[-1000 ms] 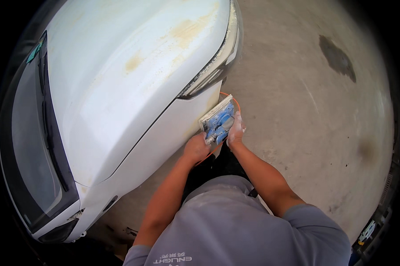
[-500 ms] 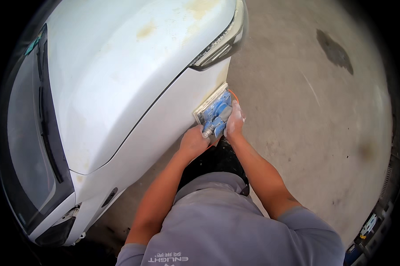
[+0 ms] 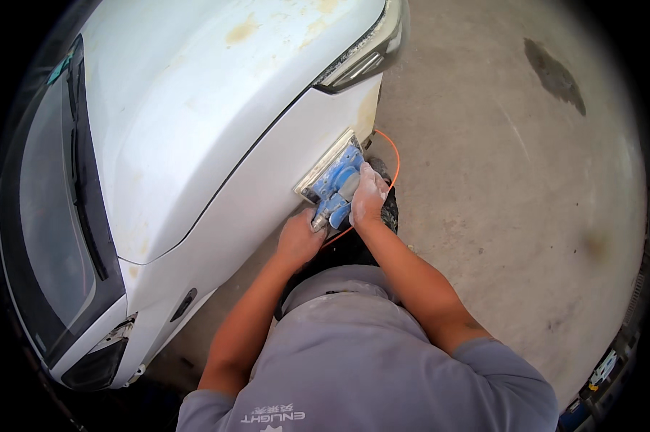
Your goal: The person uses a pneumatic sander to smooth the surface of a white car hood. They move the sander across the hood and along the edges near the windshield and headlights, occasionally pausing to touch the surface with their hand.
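A blue air sander (image 3: 333, 189) with a flat rectangular pad lies against the side fender (image 3: 273, 178) of a white car. My right hand (image 3: 369, 193), dusted white, grips the sander's body from the right. My left hand (image 3: 300, 234) is closed round its rear end, by the metal hose fitting. The pad's face against the panel is hidden. An orange air hose (image 3: 398, 155) loops out beyond the sander and passes behind my right wrist.
The white hood (image 3: 188, 108) has yellowish filler patches, and another patch marks the fender near the headlight (image 3: 364, 65). Windshield and wipers are at left. A dark stain (image 3: 554, 78) lies on the concrete floor (image 3: 483, 187). Assorted items line the right edge.
Both hands have slid the sander along the fender, toward the left and slightly nearer to me. More of the orange hose now shows. The view has shifted slightly.
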A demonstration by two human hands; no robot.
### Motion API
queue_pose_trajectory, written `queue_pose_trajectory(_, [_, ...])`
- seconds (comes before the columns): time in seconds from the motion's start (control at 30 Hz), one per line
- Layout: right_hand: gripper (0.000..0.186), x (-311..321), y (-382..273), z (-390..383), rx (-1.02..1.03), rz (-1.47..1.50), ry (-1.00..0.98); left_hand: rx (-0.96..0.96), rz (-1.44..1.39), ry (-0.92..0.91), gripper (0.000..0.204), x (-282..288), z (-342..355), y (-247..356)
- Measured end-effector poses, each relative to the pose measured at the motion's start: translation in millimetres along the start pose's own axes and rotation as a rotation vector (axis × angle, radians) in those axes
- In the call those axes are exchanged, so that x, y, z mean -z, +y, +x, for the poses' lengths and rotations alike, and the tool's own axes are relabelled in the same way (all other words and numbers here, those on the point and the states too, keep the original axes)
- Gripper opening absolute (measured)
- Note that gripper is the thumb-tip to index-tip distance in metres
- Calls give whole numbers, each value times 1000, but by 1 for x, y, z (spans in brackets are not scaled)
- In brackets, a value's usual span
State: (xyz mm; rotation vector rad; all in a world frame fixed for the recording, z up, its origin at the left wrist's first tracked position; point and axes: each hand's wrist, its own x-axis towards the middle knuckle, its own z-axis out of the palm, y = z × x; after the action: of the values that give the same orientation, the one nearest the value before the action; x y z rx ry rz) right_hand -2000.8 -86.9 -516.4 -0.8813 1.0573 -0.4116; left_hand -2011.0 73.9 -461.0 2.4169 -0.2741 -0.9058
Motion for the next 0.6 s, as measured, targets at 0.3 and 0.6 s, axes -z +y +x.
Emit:
queue_pose_trajectory(0.3, [30, 22, -50, 94, -137, 43, -41, -340, 832, 290, 101, 9, -23, 6])
queue_pose_trajectory(0.6, [34, 33, -47, 119, -154, -52, 51, -555, 1182, 119, 120, -2, 6, -5])
